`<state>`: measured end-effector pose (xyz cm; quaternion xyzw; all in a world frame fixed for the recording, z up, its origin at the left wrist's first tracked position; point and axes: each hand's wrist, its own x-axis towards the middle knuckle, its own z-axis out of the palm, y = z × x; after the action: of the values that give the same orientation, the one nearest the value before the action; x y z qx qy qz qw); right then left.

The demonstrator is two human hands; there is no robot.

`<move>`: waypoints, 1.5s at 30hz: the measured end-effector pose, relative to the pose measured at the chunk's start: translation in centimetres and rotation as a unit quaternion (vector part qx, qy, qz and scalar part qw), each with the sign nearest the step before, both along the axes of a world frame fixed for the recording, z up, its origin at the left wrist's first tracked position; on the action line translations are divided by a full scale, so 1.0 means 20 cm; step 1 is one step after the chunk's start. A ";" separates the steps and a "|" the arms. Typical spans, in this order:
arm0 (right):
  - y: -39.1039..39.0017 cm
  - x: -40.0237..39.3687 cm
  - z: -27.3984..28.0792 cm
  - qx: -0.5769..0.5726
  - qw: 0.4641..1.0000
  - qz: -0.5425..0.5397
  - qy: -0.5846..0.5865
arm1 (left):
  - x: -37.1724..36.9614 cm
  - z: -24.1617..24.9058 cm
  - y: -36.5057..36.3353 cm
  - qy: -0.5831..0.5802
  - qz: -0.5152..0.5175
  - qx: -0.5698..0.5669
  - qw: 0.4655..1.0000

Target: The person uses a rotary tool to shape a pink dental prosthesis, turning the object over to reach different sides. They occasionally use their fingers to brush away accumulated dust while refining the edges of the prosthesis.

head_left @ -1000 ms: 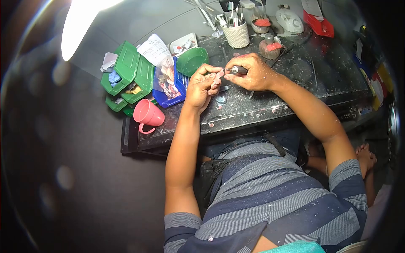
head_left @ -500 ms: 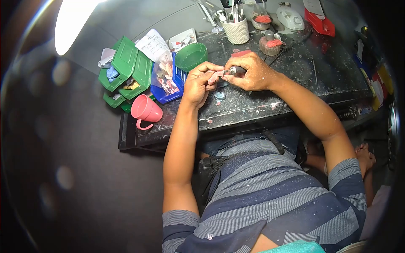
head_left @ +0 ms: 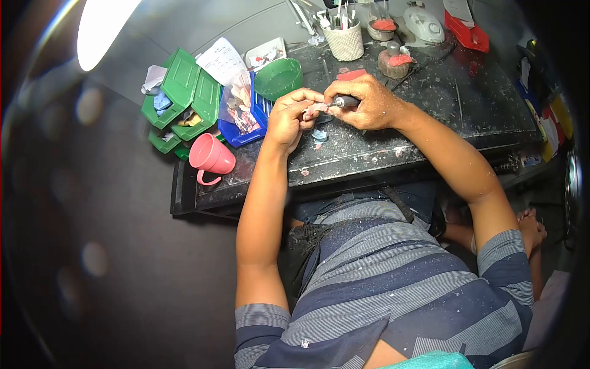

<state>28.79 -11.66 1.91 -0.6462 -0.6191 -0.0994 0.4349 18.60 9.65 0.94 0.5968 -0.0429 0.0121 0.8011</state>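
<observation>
Table (head_left: 442, 92) is filling the upper area, its dark top showing pale dust and scraps. Green bins (head_left: 178, 77) are standing stacked at its left; blue bin (head_left: 247, 137) is sitting just right of them, holding a clear bag of pinkish bits. Right hand (head_left: 369, 104) and left hand (head_left: 289, 122) are meeting above the table, fingers curled on both. Green bowl (head_left: 279, 79) is sitting just beyond the left hand, mug (head_left: 212, 154) near the table's front left corner. Holder (head_left: 344, 44) is standing farther back, carrying brushes. Right hand is gripping the tool (head_left: 348, 102), tip pointing left. Left fingertips are pinching the pink piece (head_left: 316, 108) between both hands, right by the tip; can't tell if they're touching.
</observation>
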 end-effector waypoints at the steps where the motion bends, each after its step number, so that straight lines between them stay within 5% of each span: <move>1: 0.00 0.00 0.00 0.000 1.000 -0.001 0.001 | 0.00 0.00 0.00 -0.006 -0.005 -0.004 1.000; 8: 0.01 0.04 -0.01 0.033 0.999 0.003 -0.032 | 0.00 0.01 0.00 -0.043 0.002 0.029 0.999; 13: -0.02 0.07 0.00 0.040 0.997 -0.016 -0.057 | -0.04 0.03 0.00 -0.187 0.065 0.200 0.960; 17: -0.02 0.11 -0.03 0.055 0.996 -0.020 -0.074 | -0.05 0.01 -0.03 -0.157 0.048 0.222 0.961; 31: -0.03 0.08 0.00 -0.003 0.997 -0.018 -0.072 | -0.04 -0.03 -0.04 -0.145 -0.026 0.238 0.960; 37: 0.00 0.06 0.00 0.097 0.993 -0.002 -0.061 | -0.02 -0.05 -0.06 -0.138 0.005 0.193 0.971; 39: -0.04 0.04 0.06 0.005 0.998 -0.049 0.043 | -0.02 -0.04 -0.07 -0.160 0.030 0.206 0.965; 45: -0.04 0.09 0.02 -0.055 0.996 -0.073 0.025 | -0.02 -0.04 -0.07 -0.211 0.063 0.199 0.955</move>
<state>30.59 -12.48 2.38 -0.7149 -0.5643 -0.0803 0.4051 18.28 8.34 0.17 0.7293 -0.1745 0.1798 0.6366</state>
